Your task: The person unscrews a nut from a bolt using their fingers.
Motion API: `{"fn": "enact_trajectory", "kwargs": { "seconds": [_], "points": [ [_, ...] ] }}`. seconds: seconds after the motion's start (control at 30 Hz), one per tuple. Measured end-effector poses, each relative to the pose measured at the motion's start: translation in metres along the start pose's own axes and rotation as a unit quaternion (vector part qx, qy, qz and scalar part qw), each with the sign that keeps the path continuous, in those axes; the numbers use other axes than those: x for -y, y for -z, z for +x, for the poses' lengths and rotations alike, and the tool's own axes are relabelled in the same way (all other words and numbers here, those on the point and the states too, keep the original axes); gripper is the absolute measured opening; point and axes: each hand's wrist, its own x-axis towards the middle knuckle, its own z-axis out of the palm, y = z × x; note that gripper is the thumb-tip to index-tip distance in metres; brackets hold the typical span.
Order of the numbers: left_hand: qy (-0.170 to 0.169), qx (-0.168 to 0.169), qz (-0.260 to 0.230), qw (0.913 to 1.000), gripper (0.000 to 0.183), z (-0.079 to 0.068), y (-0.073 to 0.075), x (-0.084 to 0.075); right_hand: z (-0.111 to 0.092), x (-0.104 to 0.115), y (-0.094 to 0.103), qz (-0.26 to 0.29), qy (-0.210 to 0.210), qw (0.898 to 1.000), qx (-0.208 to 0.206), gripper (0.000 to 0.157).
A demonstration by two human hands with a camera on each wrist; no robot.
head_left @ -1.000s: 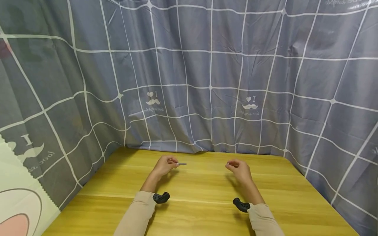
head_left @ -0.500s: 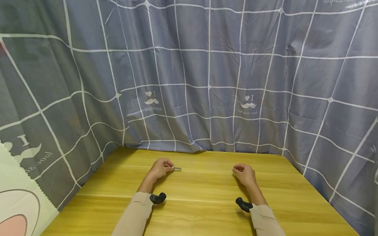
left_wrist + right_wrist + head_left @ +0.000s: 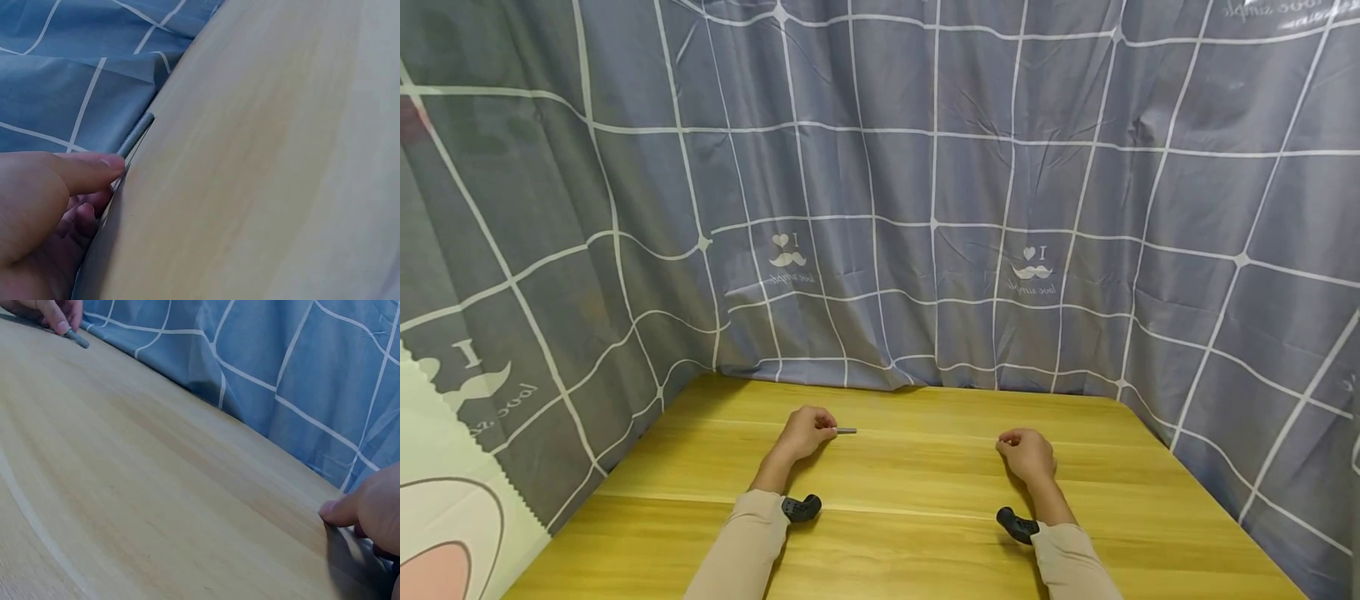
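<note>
A grey threaded bolt (image 3: 846, 431) is pinched between the thumb and fingers of my left hand (image 3: 797, 435), low over the table's far left part. Its shank (image 3: 137, 134) sticks out to the right past the thumb; the fingers cover its other end. At the right, my right hand (image 3: 1032, 454) is low at the tabletop, thumb and fingertips drawn together. A tiny light spot shows at these fingertips in the head view, too small to name. From the right wrist view, the thumb (image 3: 337, 512) points left and whatever lies behind it is hidden.
The yellow wood-grain table (image 3: 917, 500) extends back to a grey-blue checked curtain (image 3: 895, 275) along its far edge. More curtain hangs at both sides. A pale cloth with a scalloped edge (image 3: 467, 500) is at lower left. Black wrist devices (image 3: 802, 508) sit by both cuffs.
Both hands have moved apart and slightly nearer to me, the left carrying the bolt leftward. The right hand has turned and lowered; the shiny speck at its fingertips shows less now.
</note>
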Motion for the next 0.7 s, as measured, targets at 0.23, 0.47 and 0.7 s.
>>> {"fn": "enact_trajectory", "kwargs": {
  "seconds": [0.23,0.47,0.7],
  "points": [
    [-0.003,-0.013,0.001,0.9999,0.008,-0.0006,-0.0027,-0.0027,-0.0019,0.0024,0.0006,-0.015,-0.009,1.0,0.0,0.016],
    [0.002,-0.01,0.004,0.9999,0.004,-0.0007,-0.0015,-0.0023,-0.001,0.0025,-0.0018,-0.016,-0.013,1.0,-0.005,0.017],
    [0.013,-0.012,0.001,0.9998,0.006,-0.0013,-0.0009,-0.0021,0.0006,0.0005,-0.0028,-0.011,-0.007,1.0,-0.008,0.017]
  ]
}}
